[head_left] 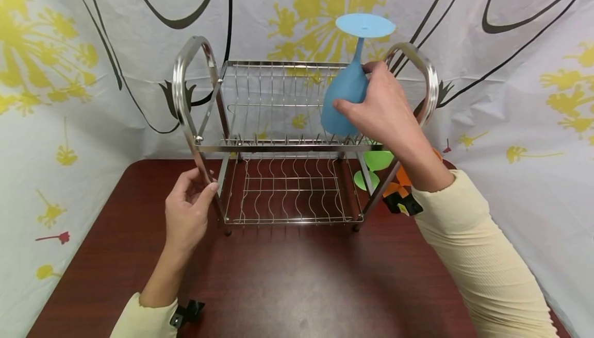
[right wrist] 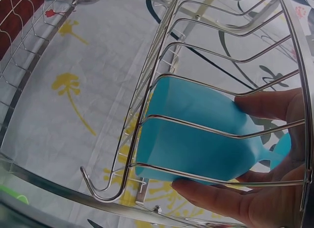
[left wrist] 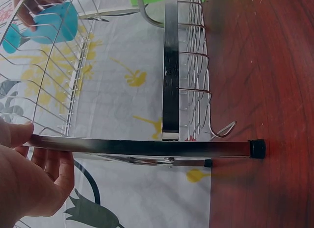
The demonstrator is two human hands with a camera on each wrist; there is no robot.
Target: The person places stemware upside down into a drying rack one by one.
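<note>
A two-tier metal dish rack point(head_left: 278, 148) stands in the middle. My right hand point(head_left: 382, 103) holds a blue wine glass point(head_left: 345, 93) by its bowl, upside down with its foot at the top. The glass is at the right end of the upper tier, its rim low among the wires. In the right wrist view, thumb and fingers lie on opposite sides of the blue bowl point(right wrist: 196, 132), seen through the wires. My left hand point(head_left: 187, 209) grips the rack's left front post, thumb on one side and fingers curled round the other, as the left wrist view shows.
Behind the rack's right side are a green stemmed glass point(head_left: 378, 160) and an orange item point(head_left: 402, 177), partly hidden by the rack and my right arm. The rack's feet rest on a dark red wooden table point(head_left: 287, 281). A patterned white cloth point(head_left: 506, 80) hangs behind.
</note>
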